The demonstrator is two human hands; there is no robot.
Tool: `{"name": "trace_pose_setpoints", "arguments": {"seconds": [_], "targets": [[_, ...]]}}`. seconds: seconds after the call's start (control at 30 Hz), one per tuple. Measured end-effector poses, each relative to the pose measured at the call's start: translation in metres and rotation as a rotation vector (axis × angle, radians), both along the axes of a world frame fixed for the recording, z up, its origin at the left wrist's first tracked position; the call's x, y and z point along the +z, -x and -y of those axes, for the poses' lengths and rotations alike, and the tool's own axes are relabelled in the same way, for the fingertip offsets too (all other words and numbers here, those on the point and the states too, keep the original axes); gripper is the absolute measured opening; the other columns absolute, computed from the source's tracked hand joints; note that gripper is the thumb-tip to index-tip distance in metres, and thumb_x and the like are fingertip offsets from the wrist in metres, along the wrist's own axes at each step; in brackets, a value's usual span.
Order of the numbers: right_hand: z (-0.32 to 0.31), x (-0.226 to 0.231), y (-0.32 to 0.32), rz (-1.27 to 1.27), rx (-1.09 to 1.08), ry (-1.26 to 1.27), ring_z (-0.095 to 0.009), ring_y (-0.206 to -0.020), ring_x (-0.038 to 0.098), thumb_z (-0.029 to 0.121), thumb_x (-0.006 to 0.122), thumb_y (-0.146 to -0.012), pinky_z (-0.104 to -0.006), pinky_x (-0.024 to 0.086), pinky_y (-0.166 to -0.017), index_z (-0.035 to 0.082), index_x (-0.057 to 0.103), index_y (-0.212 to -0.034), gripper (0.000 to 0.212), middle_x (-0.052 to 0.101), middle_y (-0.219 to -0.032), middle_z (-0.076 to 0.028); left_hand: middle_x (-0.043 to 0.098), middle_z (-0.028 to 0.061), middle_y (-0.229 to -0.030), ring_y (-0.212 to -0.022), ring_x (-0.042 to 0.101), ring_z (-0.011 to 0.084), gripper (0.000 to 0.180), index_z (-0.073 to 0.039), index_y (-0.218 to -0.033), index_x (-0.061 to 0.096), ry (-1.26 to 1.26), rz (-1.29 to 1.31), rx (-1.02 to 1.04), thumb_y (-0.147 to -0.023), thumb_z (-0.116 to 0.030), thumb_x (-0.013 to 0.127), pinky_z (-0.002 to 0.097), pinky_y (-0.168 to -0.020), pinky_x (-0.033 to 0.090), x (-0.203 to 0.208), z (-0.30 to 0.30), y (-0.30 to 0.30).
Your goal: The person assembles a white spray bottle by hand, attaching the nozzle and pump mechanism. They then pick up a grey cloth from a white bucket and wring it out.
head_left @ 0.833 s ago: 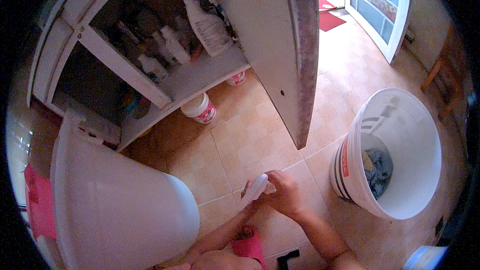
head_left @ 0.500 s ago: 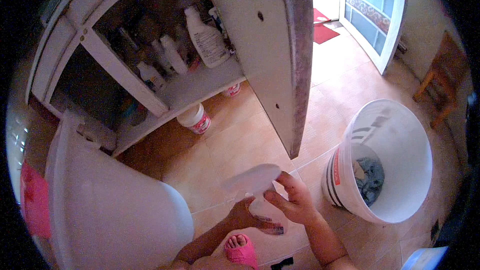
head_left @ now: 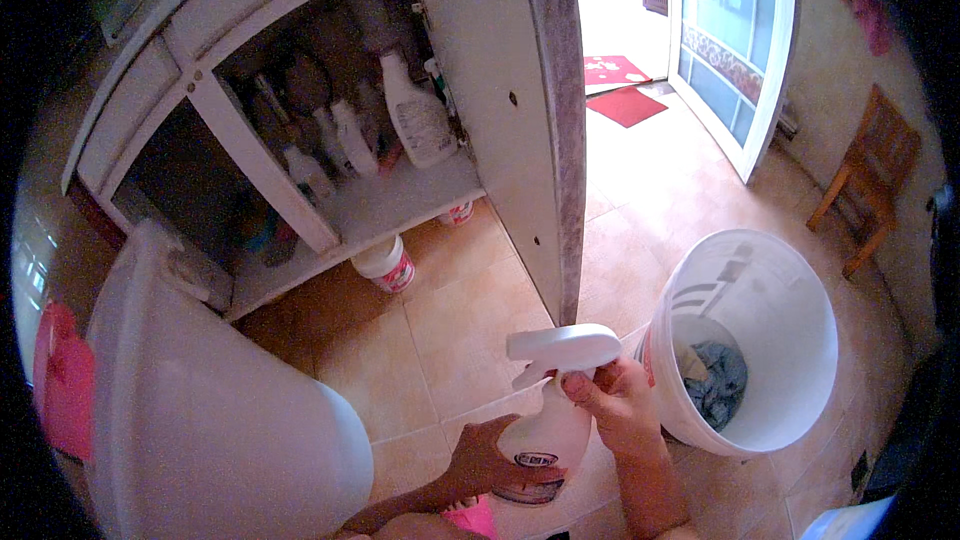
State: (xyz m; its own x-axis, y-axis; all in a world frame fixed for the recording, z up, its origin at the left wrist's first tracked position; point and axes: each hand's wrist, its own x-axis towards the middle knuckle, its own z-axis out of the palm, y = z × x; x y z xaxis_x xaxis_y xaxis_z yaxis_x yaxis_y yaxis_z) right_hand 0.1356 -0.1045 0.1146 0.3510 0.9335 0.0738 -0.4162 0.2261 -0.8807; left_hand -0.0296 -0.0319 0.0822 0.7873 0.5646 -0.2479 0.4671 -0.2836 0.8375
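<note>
A white spray bottle (head_left: 562, 418) is between my two hands, tilted, its white trigger head (head_left: 570, 345) uppermost with the nozzle toward the left. My left hand (head_left: 482, 460) wraps round the lower body of the bottle from the left side. My right hand (head_left: 618, 402) closes round the neck, just under the trigger head, thumb across the front. Ahead on the left, an open cabinet (head_left: 400, 202) holds several bottles, among them a larger white one (head_left: 415, 115).
The cabinet door (head_left: 500, 105) stands open just beyond my hands. On the right is a tall white bucket (head_left: 790, 340) with dark cloth (head_left: 718, 380) inside. A large pale tub (head_left: 230, 400) fills the left. A small white tub (head_left: 385, 262) sits below the cabinet; a wooden chair (head_left: 868, 185) stands far right.
The spray bottle has come up and to the right in my hands and stands more upright, trigger head plainly visible. My right hand has shifted to the neck. The view has turned slightly.
</note>
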Motion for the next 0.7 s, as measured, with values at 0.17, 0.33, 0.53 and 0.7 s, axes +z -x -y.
{"name": "trace_pose_setpoints", "arguments": {"seconds": [0.17,0.33,0.53,0.7], "targets": [[0.007,-0.006,-0.001,0.018,-0.101,-0.017,-0.017,-0.094,0.056,0.011,0.067,-0.079,-0.0304,0.043,-0.085,0.0,0.053,-0.109,0.035,0.062,-0.098,-0.008,0.066,0.0112,-0.078,-0.07,0.065,0.0237,0.067,-0.005,-0.096,0.063,-0.303,-0.001,0.008,-0.053,-0.055,0.077,0.035,-0.068,0.051,0.007,0.005,-0.002],[0.007,-0.002,-0.007,0.123,-0.138,-0.068,-0.017,-0.094,0.055,0.014,0.072,-0.074,-0.0309,0.043,-0.084,0.001,0.054,-0.108,0.041,0.061,-0.099,-0.008,0.065,0.0107,-0.071,-0.062,0.065,0.0247,0.063,-0.007,-0.093,0.063,-0.549,0.005,-0.028,-0.056,-0.057,0.074,0.0363,-0.061,0.053,0.012,0.005,0.0],[0.002,-0.003,0.004,0.186,-0.078,0.163,-0.016,-0.096,0.054,0.015,0.072,-0.074,-0.0303,0.043,-0.085,0.004,0.057,-0.104,0.035,0.06,-0.104,-0.008,0.065,0.0101,-0.07,-0.06,0.065,0.0249,0.062,-0.008,-0.094,0.063,-0.484,-0.051,0.052,-0.057,-0.057,0.073,0.0368,-0.059,0.052,0.005,0.003,-0.001],[-0.002,-0.009,-0.009,0.067,0.166,-0.058,-0.021,-0.104,0.053,0.012,0.068,-0.077,-0.0341,0.041,-0.089,0.004,0.054,-0.104,0.032,0.057,-0.111,-0.012,0.066,0.0108,-0.074,-0.066,0.066,0.0243,0.065,-0.007,-0.096,0.063,-0.312,-0.021,-0.073,-0.055,-0.056,0.075,0.0349,-0.064,0.053,0.014,-0.004,0.005]]}}
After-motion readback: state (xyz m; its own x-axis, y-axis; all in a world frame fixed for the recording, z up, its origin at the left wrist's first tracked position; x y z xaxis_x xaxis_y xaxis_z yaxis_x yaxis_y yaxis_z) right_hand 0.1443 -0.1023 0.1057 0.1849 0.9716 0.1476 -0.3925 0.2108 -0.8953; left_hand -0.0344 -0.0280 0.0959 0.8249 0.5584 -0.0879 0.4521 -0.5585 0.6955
